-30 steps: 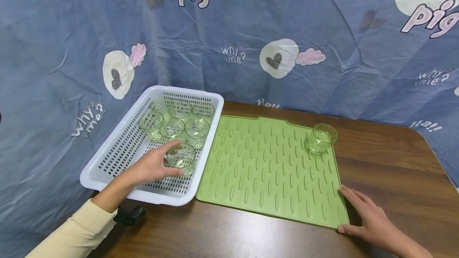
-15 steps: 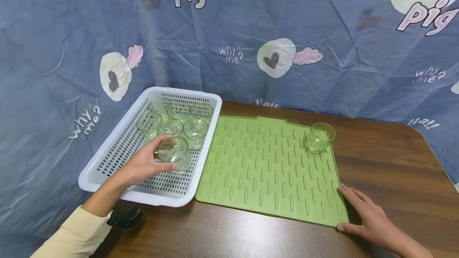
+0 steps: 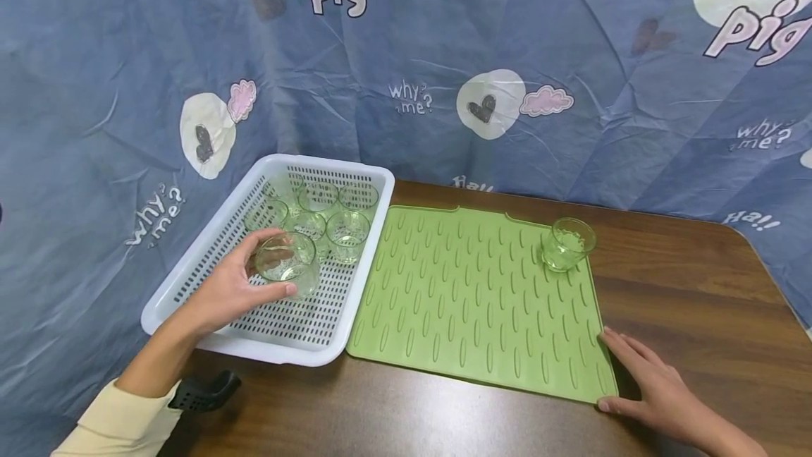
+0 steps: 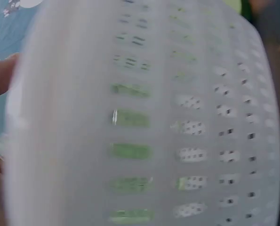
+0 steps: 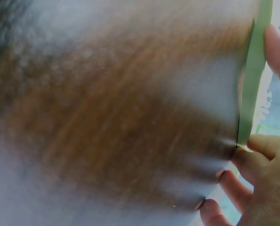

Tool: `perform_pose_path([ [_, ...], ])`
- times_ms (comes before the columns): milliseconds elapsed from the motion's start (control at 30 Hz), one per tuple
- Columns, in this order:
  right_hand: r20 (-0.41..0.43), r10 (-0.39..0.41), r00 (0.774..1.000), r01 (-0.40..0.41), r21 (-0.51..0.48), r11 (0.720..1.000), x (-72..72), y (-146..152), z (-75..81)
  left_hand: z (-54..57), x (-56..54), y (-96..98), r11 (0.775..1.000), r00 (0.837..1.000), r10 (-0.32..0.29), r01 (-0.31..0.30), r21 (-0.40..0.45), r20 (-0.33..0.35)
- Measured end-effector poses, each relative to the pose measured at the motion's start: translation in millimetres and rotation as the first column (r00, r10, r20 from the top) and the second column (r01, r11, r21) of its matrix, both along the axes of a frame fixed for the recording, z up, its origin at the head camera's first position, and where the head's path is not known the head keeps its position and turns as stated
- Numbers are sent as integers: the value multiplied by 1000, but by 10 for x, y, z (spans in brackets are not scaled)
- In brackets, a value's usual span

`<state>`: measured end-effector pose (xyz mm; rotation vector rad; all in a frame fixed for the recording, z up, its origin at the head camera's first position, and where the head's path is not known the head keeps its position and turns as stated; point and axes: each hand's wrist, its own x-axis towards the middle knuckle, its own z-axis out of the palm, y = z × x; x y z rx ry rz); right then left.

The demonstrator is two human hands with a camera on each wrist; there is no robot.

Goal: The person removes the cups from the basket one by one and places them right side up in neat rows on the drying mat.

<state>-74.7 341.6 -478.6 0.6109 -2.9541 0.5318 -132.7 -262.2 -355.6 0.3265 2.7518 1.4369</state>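
My left hand (image 3: 230, 289) grips a clear drinking glass (image 3: 299, 278) between thumb and fingers, over the near part of a white perforated basket (image 3: 363, 281). Behind it, several similar glasses (image 3: 347, 230) stand together at the back of the basket. In the left wrist view the basket's slotted wall (image 4: 83, 141) hides most of the hand; only fingertips (image 4: 1, 77) show at the left edge. My right hand (image 3: 656, 390) rests at the near right corner of a green ribbed mat (image 3: 469, 295), its fingers touching the mat's edge strip (image 5: 252, 84) in the right wrist view.
One more glass (image 3: 567, 245) stands on the mat's far right corner. The basket sits left of the mat, beside its edge. Under them is a brown wooden table (image 3: 691, 288); a blue printed cloth (image 3: 406, 41) hangs behind.
My left hand has drawn the held glass leftward and slightly back within the basket, away from the right wall. The right hand stays at the mat's corner.
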Motion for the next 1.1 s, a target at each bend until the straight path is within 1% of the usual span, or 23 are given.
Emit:
perform_pose_path([
  [167,30,-17,999,17,5,1000,6,-14,4,164,-15,-11,999,999,7,-9,-33,-39],
  [300,5,-11,1000,11,3,1000,3,-18,-2,319,-27,10,999,995,-4,0,-48,-97],
  [367,6,-12,1000,12,6,1000,6,-19,4,434,-40,40,997,991,-10,0,-72,-133],
  [467,22,-20,1000,20,11,1000,12,-16,16,647,-75,97,995,986,-23,7,-97,-166],
  [567,32,-25,999,25,14,1000,19,-11,21,850,-118,165,993,984,-21,0,-114,-177],
  [667,26,-28,999,27,16,999,22,-9,22,978,-154,224,993,986,-7,-13,-115,-167],
  [767,29,-31,999,31,23,999,17,-15,30,1029,-170,272,993,990,10,-27,-116,-142],
  [833,30,-32,999,31,23,999,15,-19,31,1037,-177,293,993,991,3,-19,-118,-137],
  [1000,30,-22,999,22,14,1000,22,-14,27,1059,-197,344,990,988,-8,-14,-142,-152],
  [1100,30,-20,999,19,17,1000,23,-5,38,1096,-244,406,989,987,-17,-7,-149,-159],
])
